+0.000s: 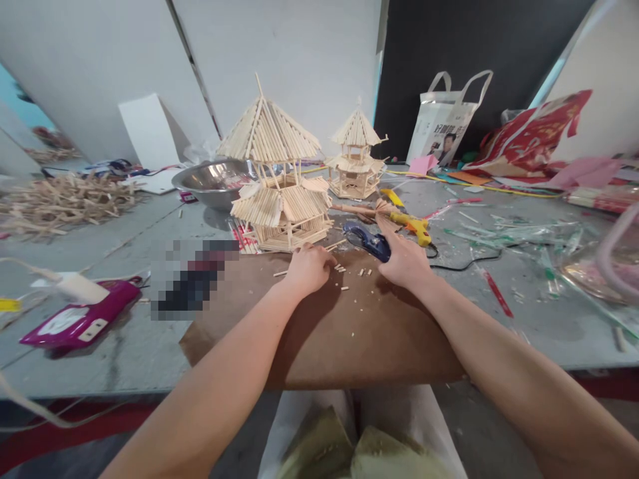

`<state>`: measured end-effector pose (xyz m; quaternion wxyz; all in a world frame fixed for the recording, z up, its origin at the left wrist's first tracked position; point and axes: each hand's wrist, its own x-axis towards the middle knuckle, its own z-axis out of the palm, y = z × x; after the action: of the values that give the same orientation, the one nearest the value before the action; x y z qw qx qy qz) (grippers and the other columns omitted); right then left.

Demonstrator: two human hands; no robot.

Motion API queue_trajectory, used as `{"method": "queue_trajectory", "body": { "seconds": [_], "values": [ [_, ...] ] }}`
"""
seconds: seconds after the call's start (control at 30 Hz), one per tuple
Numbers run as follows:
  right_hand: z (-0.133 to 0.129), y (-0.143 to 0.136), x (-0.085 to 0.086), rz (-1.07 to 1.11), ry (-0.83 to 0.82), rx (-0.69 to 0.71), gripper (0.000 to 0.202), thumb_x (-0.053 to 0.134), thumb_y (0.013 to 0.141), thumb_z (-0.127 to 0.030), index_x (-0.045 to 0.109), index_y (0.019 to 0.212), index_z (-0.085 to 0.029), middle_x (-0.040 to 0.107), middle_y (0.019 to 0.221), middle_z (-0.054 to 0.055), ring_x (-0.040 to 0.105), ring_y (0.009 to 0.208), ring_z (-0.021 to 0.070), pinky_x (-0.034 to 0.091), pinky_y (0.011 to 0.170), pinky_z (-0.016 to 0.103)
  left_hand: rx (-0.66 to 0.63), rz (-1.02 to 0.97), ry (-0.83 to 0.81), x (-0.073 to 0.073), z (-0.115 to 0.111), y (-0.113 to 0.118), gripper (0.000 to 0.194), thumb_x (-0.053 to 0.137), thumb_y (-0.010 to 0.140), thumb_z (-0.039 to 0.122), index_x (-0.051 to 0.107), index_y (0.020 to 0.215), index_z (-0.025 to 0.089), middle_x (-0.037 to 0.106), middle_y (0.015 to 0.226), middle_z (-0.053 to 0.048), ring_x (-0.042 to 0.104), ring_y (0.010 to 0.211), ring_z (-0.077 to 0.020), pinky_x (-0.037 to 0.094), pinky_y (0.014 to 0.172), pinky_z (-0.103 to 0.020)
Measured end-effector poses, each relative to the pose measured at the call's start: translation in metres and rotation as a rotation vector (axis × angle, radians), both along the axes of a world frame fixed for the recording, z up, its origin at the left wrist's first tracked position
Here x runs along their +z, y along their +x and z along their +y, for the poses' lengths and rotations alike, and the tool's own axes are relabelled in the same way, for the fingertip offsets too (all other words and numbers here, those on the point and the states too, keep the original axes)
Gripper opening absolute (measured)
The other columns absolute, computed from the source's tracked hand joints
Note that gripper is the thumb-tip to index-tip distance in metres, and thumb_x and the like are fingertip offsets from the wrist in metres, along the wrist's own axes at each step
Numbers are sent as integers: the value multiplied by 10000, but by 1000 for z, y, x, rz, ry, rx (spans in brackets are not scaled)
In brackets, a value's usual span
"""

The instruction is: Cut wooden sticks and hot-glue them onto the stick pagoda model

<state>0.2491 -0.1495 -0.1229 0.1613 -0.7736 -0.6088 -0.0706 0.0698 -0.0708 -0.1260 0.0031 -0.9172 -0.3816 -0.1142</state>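
A two-tiered pavilion model of thin wooden sticks (282,193) stands at the back of a brown board (324,339). My left hand (308,267) rests at its front base with fingers curled; what they hold, if anything, is hidden. My right hand (403,256) lies to the right, thumb side against a dark blue cutter-like tool (367,241), its fingers stretched forward. Beyond that hand is a yellow glue gun (412,226). Short cut stick pieces (341,269) are scattered between my hands.
A smaller stick pavilion (357,159) stands behind. Left are a metal bowl (214,183), a stick pile (74,203) and a purple power strip (84,316). Right are plastic wrappers (504,233), a black cord (466,265), a white bag (439,130) and red packaging (534,136).
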Motion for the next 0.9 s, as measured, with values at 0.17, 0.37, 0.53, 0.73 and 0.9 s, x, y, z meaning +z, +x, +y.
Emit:
{"method": "queue_trajectory", "body": {
  "seconds": [0.17,0.37,0.53,0.73,0.9],
  "values": [
    [0,0,-1,-5,17,2,448,525,626,-332,472,1051,-202,614,910,76,568,795,254,376,607,305,-14,-3,-8,-4,0,1,331,434,649,109,668,818,270,624,882,-19,492,877,-210,361,797,-344],
    [1,1,-3,0,46,16,450,536,613,-304,476,1047,-201,616,894,80,568,782,247,373,602,303,-69,-119,34,-7,1,2,282,443,666,106,658,808,222,620,862,-25,496,838,-188,371,777,-314],
    [1,2,-3,-4,75,13,445,545,598,-284,480,1031,-203,615,871,77,569,768,252,371,588,300,-168,-137,56,-7,-10,15,241,460,757,336,650,767,188,599,874,-60,484,839,-195,360,778,-338],
    [2,2,-6,-18,113,15,429,531,628,-331,483,1033,-196,614,864,83,567,763,248,376,597,299,-194,-105,93,-13,-22,30,262,529,698,442,632,722,203,573,893,-48,443,900,-233,340,765,-369],
    [2,3,-8,-30,124,16,457,529,635,-335,469,1067,-199,614,873,81,566,759,245,377,607,299,-210,-100,75,-16,-20,32,163,516,734,333,623,742,210,579,886,-38,441,900,-212,325,786,-358]
  ]
}}
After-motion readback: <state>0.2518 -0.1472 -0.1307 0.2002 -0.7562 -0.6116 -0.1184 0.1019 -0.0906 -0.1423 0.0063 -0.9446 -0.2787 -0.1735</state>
